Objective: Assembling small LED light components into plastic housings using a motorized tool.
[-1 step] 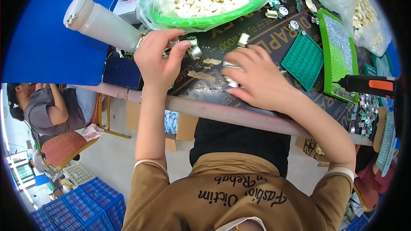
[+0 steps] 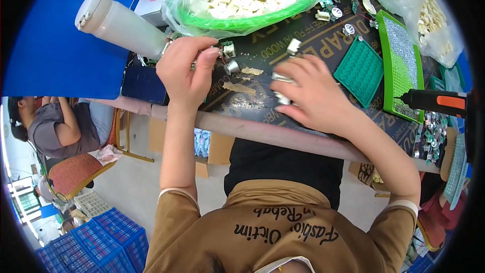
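Note:
My left hand (image 2: 184, 71) is above the table with its fingers curled and the thumb close to the index finger. At those fingertips is a small wired assembly, with a green-and-white part (image 2: 229, 49) and a silver cylinder (image 2: 232, 66). The grip on it is partly hidden. My right hand (image 2: 318, 88) is closed palm-down over small cream plastic pieces (image 2: 283, 78), which show between its fingers and thumb. Just beyond the right knuckles lies another cream piece (image 2: 293, 46). Tan flakes (image 2: 239, 88) lie on the dark tabletop between the hands.
At the back, a green basin (image 2: 247, 23) holds many cream pieces. To the left stands a whitish bottle (image 2: 121, 25). On the right are a green grid tray (image 2: 358, 71), a light-green tray of tiny metal parts (image 2: 401, 65) and a black-and-orange tool (image 2: 439, 102). Another person (image 2: 65, 126) sits at left.
My right hand has shifted slightly right with the cream pieces, and the loose piece beyond it appears a little further right. The silver cylinder by my left hand sits slightly lower.

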The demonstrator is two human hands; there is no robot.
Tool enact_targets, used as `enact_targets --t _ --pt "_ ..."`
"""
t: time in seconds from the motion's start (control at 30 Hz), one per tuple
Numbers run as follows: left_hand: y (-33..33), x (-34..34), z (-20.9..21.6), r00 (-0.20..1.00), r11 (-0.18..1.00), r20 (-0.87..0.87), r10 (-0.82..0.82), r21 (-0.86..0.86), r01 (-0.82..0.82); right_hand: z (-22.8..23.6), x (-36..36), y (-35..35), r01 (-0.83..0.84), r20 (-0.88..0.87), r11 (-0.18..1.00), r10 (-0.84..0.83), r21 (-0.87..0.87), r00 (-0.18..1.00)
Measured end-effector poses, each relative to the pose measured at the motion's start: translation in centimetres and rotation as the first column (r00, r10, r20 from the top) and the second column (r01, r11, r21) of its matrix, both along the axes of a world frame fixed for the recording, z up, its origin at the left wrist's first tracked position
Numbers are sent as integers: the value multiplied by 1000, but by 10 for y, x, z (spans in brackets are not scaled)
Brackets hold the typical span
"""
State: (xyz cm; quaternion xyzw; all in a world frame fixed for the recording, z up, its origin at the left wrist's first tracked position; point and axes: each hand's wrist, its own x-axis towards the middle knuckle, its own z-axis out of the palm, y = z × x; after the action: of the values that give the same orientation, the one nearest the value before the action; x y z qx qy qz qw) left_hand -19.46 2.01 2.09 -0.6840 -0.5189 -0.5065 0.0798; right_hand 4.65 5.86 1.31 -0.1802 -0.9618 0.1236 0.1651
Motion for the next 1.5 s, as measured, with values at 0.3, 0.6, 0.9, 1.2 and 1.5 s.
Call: enact_targets --t 0.3,0.6,0.9,1.2,1.5 --pt "-71 -17 13 851 893 360 382 92 -440 26 41 -17 182 -124 983 -180 7 976" --pt "-102 -15 -53 906 890 -149 395 -183 -418 8 57 -28 220 -253 974 -225 -48 941" --pt "-41 -10 12 944 936 48 327 121 -330 1 55 -26 239 -285 968 -251 -76 925" --pt "-52 17 -15 879 830 -325 350 -328 -452 22 42 -15 290 -118 956 -292 -31 949" --pt "-21 39 -17 841 807 -468 272 -365 -464 -6 5 4 238 34 971 -239 34 970"
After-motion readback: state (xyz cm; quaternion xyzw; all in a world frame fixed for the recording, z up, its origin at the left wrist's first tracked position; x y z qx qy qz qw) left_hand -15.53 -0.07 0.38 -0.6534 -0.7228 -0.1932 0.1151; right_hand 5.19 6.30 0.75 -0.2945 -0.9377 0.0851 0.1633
